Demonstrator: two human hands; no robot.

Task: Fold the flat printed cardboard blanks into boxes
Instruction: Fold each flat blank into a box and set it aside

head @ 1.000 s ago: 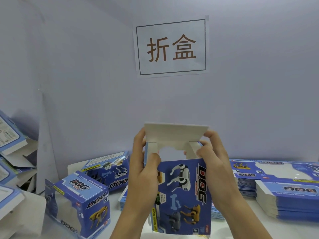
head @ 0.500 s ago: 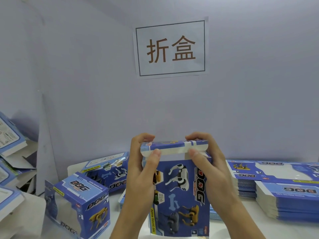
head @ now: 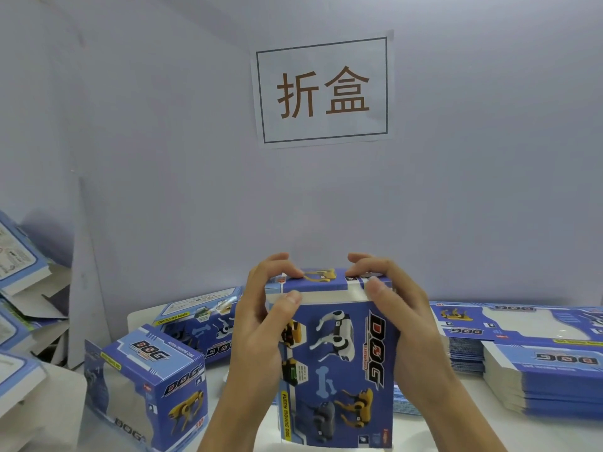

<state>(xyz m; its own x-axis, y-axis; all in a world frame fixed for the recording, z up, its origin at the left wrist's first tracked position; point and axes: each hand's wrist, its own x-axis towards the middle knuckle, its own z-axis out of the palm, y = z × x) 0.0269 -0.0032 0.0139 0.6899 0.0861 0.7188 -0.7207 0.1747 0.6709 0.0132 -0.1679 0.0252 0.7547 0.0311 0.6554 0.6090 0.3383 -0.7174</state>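
Box: I see it upright above the table, top flap folded down.
Left hand: fingers curled over the flap, thumb pressing the box's front edge.
Right hand: gripping the top right corner likewise.
Flat blanks: stacked at right.
Finished boxes: standing at left.

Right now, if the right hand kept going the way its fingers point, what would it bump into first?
The right hand grips the box with its fingers curled leftward over the top flap. Going on that way, it would probably meet the left hand first, though depth is hard to judge.
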